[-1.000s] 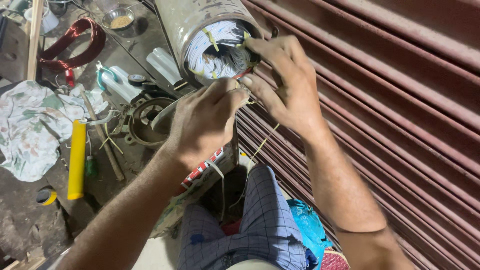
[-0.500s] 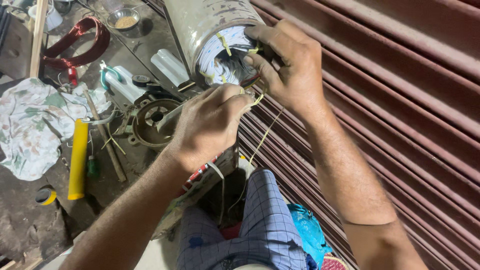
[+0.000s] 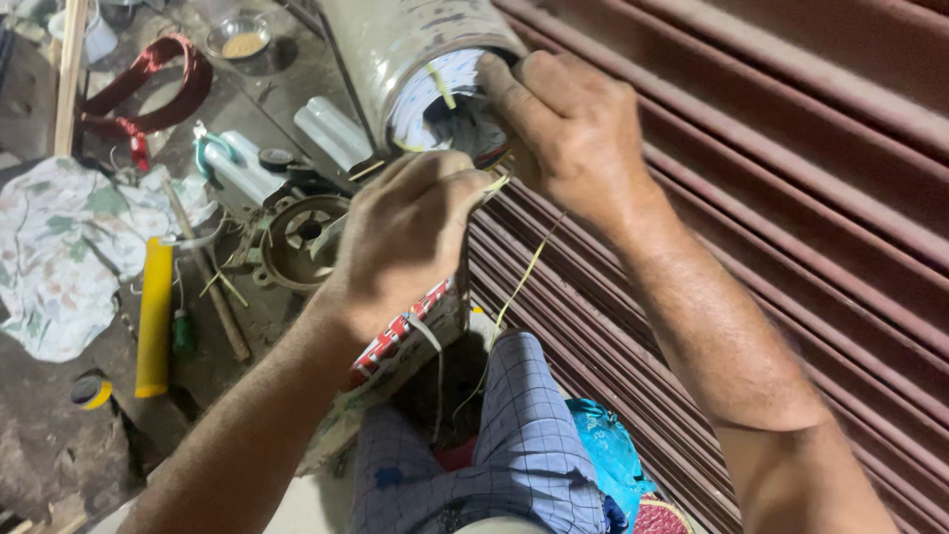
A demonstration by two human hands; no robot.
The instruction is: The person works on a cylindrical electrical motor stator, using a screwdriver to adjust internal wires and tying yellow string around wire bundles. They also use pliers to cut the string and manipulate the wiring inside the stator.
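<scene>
Your left hand (image 3: 410, 232) pinches a yellow strip (image 3: 519, 282); your right hand (image 3: 568, 124), at 1 o'clock, grips the motor stator (image 3: 415, 49) rim. Hard pulling may snap the strip.

1. Single view, from a camera worn on the person's head.
2. It looks steeply down and forward, over both forearms.
3. It sits close: the hands fill the centre, with floor (image 3: 59, 445) left and a ribbed metal shutter (image 3: 791, 198) right.
</scene>
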